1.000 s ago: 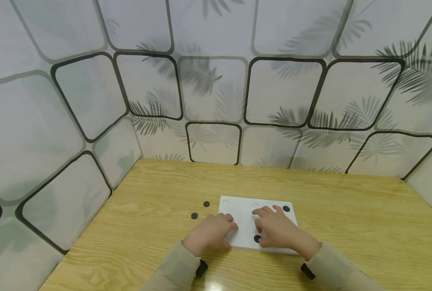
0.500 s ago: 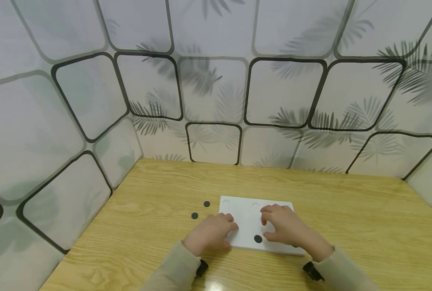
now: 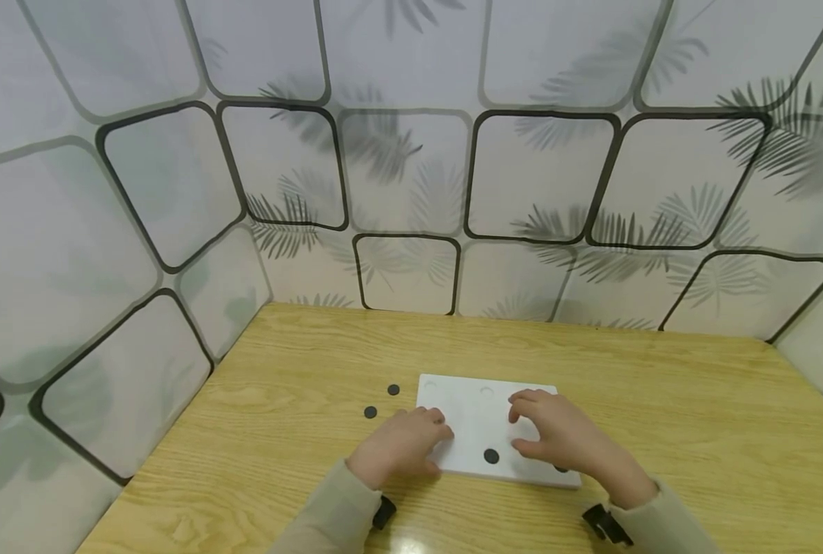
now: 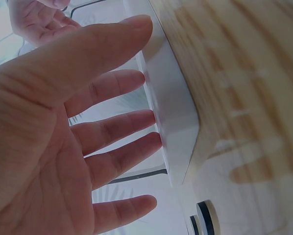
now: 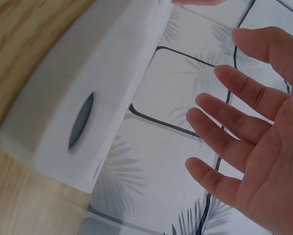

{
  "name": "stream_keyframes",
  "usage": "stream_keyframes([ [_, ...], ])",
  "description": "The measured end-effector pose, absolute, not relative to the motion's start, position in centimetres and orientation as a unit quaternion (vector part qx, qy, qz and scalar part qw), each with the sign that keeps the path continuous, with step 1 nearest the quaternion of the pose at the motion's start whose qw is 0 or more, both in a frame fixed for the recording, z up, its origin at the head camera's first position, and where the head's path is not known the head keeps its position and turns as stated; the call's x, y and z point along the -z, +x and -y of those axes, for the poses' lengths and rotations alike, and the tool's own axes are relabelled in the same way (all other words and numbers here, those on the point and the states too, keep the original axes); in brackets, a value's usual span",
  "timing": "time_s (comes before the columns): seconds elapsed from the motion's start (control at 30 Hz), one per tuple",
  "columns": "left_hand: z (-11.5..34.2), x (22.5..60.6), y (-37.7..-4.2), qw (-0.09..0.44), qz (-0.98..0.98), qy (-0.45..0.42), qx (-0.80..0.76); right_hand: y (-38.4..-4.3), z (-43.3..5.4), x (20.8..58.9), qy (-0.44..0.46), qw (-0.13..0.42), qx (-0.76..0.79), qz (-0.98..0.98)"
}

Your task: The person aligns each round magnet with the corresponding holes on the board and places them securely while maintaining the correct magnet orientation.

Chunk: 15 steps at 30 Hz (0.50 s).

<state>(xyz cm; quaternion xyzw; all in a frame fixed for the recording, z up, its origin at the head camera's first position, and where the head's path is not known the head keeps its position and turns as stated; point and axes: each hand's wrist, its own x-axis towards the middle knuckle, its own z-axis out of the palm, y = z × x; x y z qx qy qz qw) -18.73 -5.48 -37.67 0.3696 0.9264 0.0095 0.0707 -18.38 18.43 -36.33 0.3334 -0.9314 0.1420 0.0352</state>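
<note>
A white rectangular board [image 3: 467, 442] lies on the table, with round recesses along its far edge. One black disc [image 3: 491, 456] sits in its front middle. A second disc [image 3: 561, 468] near the front right corner is partly covered by my right hand [image 3: 567, 435]. That hand hovers over the board's right part, fingers apart and holding nothing; the right wrist view shows a gap between its fingertips and the board. My left hand [image 3: 401, 442] touches the board's left side with relaxed fingertips. In the left wrist view its fingers [image 4: 119, 125] are spread against the board's edge [image 4: 173, 112].
Two loose black discs, a farther one [image 3: 394, 389] and a nearer one [image 3: 370, 412], lie on the wooden table [image 3: 301, 369] left of the board. A patterned wall covering [image 3: 411, 169] stands behind the table and along its left side.
My right hand has drawn back to the right, off the front middle disc, which now shows fully. It now covers the far right corner's disc seen earlier. The left hand stays put.
</note>
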Motion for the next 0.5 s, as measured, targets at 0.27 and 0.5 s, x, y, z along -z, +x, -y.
stream_keyframes([
  [0.27, 5.46, 37.75, -18.84, 0.075, -0.927, 0.367, -0.01, -18.26, -18.56, 36.2, 0.326, 0.026, -0.147, 0.933],
  [0.5, 5.46, 37.72, -18.86, 0.074, -0.929, 0.362, -0.008, -18.24, -18.83, 36.02, 0.321, 0.017, -0.154, 0.934],
])
